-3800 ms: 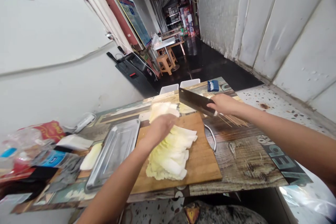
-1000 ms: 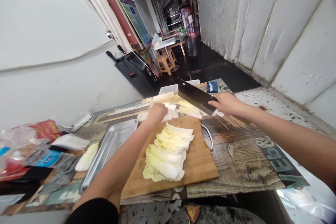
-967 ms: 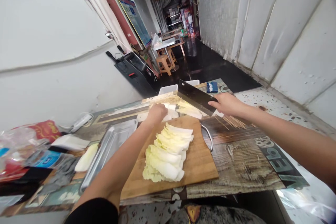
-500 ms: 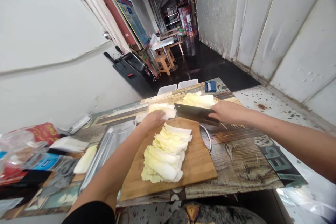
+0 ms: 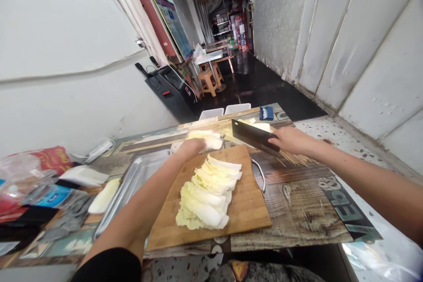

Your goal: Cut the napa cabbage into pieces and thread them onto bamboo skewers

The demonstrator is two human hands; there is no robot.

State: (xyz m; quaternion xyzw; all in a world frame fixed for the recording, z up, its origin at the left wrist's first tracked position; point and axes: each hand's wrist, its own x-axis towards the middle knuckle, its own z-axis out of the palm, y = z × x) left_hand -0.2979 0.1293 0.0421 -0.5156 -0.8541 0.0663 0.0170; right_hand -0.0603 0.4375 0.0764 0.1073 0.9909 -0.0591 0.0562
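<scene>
My right hand (image 5: 289, 140) grips the handle of a dark cleaver (image 5: 251, 135), its blade pointing left over the far side of the table. Behind the blade lies a pile of cut napa cabbage (image 5: 262, 126), partly hidden. My left hand (image 5: 192, 148) is closed around the near end of a stack of pale cabbage leaves (image 5: 211, 140) just beyond the board; its fingertips are mostly hidden. On the wooden cutting board (image 5: 254, 211), below both hands, more napa cabbage leaves (image 5: 206, 202) lie in an overlapping row.
Left of the board is a clear tray (image 5: 135, 172), beside a single cabbage leaf (image 5: 104, 196) and plastic packaging (image 5: 42, 180). Thin wooden skewers (image 5: 297, 158) lie under my right wrist. A blue box (image 5: 266, 113) and white bins (image 5: 238, 108) are at the far edge.
My right hand has drawn the cleaver slightly right, away from the stack at my left hand. More skewers show beneath it. My left hand stays at its stack, and the view has shifted slightly.
</scene>
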